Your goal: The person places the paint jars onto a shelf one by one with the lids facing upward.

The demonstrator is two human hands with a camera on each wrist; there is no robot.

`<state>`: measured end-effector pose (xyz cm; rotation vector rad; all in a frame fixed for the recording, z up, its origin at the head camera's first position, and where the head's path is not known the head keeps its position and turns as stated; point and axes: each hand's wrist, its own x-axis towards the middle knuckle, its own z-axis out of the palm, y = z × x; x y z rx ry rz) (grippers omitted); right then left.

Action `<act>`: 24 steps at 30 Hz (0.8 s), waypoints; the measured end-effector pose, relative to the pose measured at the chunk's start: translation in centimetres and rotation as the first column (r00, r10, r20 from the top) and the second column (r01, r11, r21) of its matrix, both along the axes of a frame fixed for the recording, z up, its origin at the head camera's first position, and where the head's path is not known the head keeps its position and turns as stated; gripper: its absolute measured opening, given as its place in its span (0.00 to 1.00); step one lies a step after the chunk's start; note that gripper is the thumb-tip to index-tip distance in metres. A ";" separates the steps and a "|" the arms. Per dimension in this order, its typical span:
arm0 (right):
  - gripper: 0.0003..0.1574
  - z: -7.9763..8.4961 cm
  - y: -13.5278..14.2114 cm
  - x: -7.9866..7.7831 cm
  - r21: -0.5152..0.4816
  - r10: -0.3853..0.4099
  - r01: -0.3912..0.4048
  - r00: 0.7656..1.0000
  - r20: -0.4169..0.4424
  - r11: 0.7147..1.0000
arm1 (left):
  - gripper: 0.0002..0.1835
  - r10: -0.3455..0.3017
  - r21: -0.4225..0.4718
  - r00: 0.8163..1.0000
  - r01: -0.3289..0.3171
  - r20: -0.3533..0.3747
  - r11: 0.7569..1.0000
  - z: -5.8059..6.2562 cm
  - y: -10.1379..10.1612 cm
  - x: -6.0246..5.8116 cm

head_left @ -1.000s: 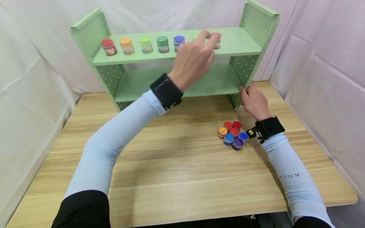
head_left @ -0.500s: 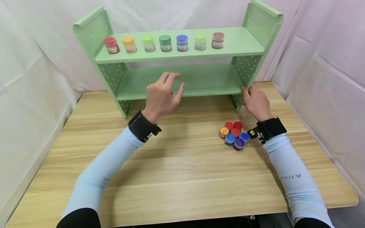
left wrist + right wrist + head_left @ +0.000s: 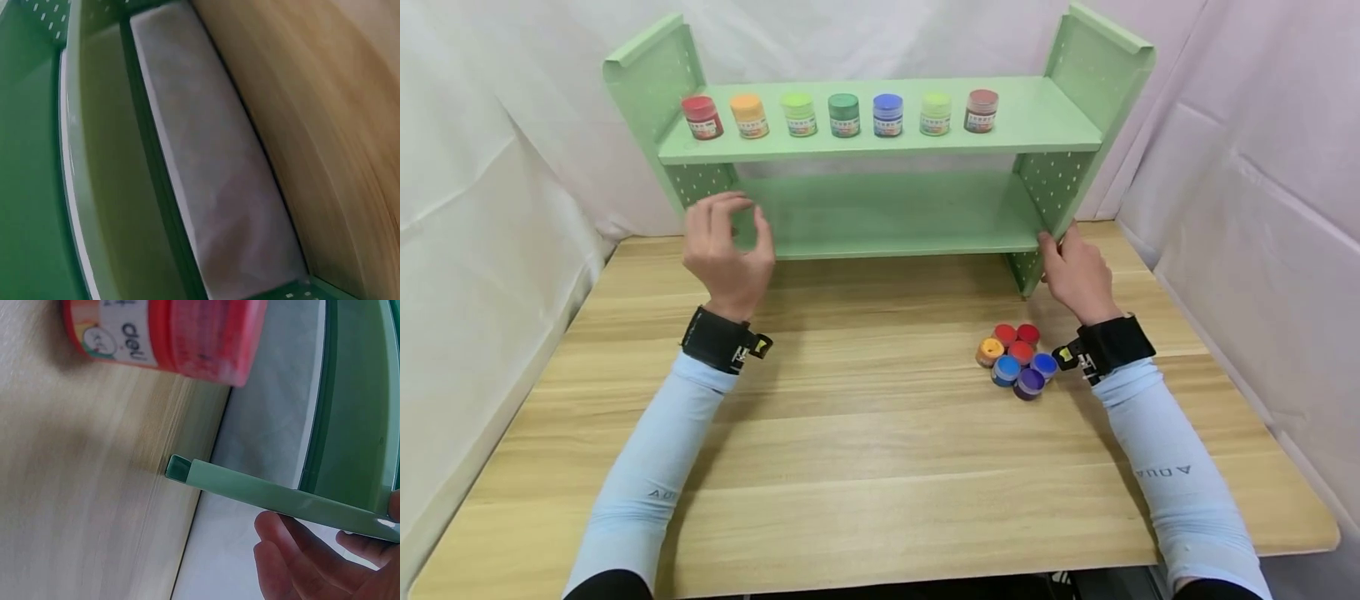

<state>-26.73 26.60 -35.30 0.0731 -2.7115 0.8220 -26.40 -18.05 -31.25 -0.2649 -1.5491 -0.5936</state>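
Note:
A light green two-tier shelf (image 3: 887, 212) stands at the back of the table. My right hand (image 3: 1078, 277) grips its right side panel near the lower board; in the right wrist view the fingers (image 3: 294, 550) lie against the outer face of the panel edge (image 3: 250, 490). My left hand (image 3: 728, 257), holding nothing, is at the shelf's left end, fingers bent and thumb apart; contact with the panel cannot be made out. Along the upper board stand several small paint jars, from a red jar (image 3: 702, 118) at left to a brownish-red jar (image 3: 981, 112) at right.
Close to my right wrist, a cluster of several paint jars stands on the wooden table (image 3: 865, 467), among them an orange jar (image 3: 989, 352) and a purple jar (image 3: 1029, 383). White cloth (image 3: 1262, 208) hangs behind and at both sides.
My left hand has let go of the brownish-red jar on the upper board and moved down and left to the shelf's left end. My right hand stays on the right panel.

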 end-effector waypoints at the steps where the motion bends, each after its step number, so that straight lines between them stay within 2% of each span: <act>1: 0.40 -0.1 0.0 0.1 -0.002 0.000 0.000 1.000 0.002 1.000 | 0.06 0.006 0.029 1.000 -0.006 -0.007 1.000 0.1 -0.5 -0.2; 5: 0.40 -0.1 0.1 0.2 -0.006 0.001 -0.001 1.000 0.009 1.000 | 0.12 0.043 0.144 0.999 -0.038 -0.029 0.989 0.7 -2.3 -0.8; 9: 0.40 0.0 0.0 0.0 0.004 0.010 -0.010 1.000 0.000 1.000 | 0.30 0.090 0.262 0.996 -0.090 0.013 0.961 0.7 -4.0 -1.2; 11: 0.40 0.1 0.2 0.0 0.009 0.011 -0.011 1.000 -0.007 1.000 | 0.37 0.030 0.335 0.998 -0.049 0.062 0.941 0.4 -4.4 -1.4; 13: 0.40 0.3 0.4 0.0 0.009 0.019 -0.019 1.000 -0.004 1.000 | 0.40 -0.069 0.407 0.990 0.015 0.119 0.913 0.2 -4.5 -1.5; 15: 0.40 0.4 0.6 0.0 0.000 0.037 -0.037 0.999 0.009 0.999 | 0.41 -0.198 0.488 0.967 0.096 0.161 0.867 0.0 -4.4 -1.4; 17: 0.41 0.7 0.8 0.0 -0.022 0.066 -0.065 0.997 0.033 0.998 | 0.39 -0.283 0.531 0.939 0.142 0.194 0.836 -0.2 -4.2 -1.2; 20: 0.44 1.2 1.4 0.1 -0.039 0.110 -0.107 0.990 0.086 0.993 | 0.33 -0.348 0.551 0.911 0.178 0.221 0.815 -0.3 -3.8 -1.0; 22: 0.46 1.5 1.9 0.1 -0.044 0.143 -0.138 0.979 0.142 0.989 | 0.28 -0.350 0.541 0.906 0.175 0.238 0.822 -0.5 -3.6 -0.9; 24: 0.46 1.9 2.5 0.2 -0.031 0.181 -0.178 0.959 0.217 0.984 | 0.24 -0.366 0.551 0.895 0.176 0.254 0.815 -0.8 -3.5 -0.9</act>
